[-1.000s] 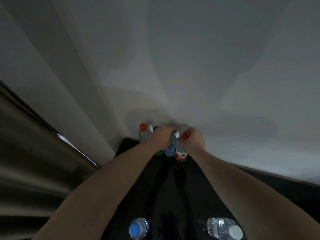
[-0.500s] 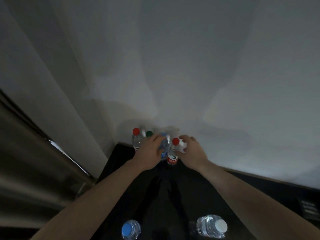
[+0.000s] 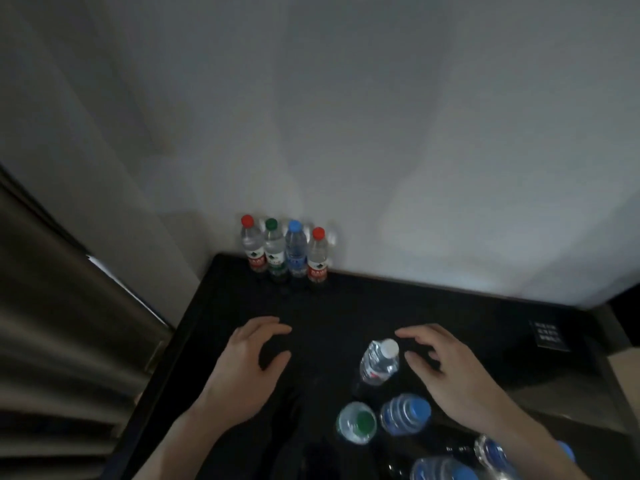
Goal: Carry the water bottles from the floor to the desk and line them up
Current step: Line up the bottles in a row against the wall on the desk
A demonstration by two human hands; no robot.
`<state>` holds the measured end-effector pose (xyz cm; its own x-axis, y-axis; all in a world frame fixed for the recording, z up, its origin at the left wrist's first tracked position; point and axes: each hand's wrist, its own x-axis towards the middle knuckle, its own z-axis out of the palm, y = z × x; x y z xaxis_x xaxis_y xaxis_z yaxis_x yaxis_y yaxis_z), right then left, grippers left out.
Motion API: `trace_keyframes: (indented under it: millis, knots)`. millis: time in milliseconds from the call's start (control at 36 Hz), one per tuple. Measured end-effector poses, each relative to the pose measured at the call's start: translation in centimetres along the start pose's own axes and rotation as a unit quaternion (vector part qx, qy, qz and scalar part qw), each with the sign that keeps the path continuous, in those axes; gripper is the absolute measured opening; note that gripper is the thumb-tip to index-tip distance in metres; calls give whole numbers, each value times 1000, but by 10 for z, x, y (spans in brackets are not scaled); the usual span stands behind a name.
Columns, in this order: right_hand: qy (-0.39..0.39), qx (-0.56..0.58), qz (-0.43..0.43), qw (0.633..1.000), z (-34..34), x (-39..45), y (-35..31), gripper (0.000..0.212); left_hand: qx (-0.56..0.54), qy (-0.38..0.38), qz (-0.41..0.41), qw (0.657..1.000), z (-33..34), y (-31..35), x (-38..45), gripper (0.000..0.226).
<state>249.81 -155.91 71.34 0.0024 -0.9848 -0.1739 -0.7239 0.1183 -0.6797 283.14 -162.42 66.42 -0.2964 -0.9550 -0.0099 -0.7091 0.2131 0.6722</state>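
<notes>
While four bottles [image 3: 286, 249] stand lined up at center, your left hand [image 3: 247, 362] and right hand [image 3: 446, 367], both empty and relaxed, should next grasp the white-capped bottle [image 3: 379, 362].

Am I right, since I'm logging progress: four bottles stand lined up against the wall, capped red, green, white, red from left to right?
Not quite. The head view shows the four bottles lined up against the wall, but the third cap is blue, not white: red, green, blue, red. The white-capped bottle stands nearer, beside the right hand.
</notes>
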Motion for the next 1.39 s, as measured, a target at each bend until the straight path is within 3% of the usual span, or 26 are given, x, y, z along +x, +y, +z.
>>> trace_keyframes:
  millis: [250, 556, 861, 1028, 1222, 1389]
  knots:
    - [37, 5, 28, 999, -28, -100, 58, 33, 6, -78, 24, 997, 59, 89, -34, 38]
    - [33, -14, 48, 998, -73, -175, 127, 37, -10, -74, -11, 997, 135, 182, -90, 41]
    - [13, -51, 131, 990, -51, -165, 164, 45, 64, -104, -60, 991, 139, 177, -95, 46]
    - [67, -25, 152, 986, -25, -154, 178, 30, 128, -140, -28, 981, 155, 170, -62, 54]
    - [107, 5, 163, 981, -20, -148, 194, 31, 191, -200, -19, 961, 173, 178, -29, 52]
    - [83, 1, 161, 983, -24, -142, 201, 30, 253, -200, 7, 947, 176, 188, -19, 31]
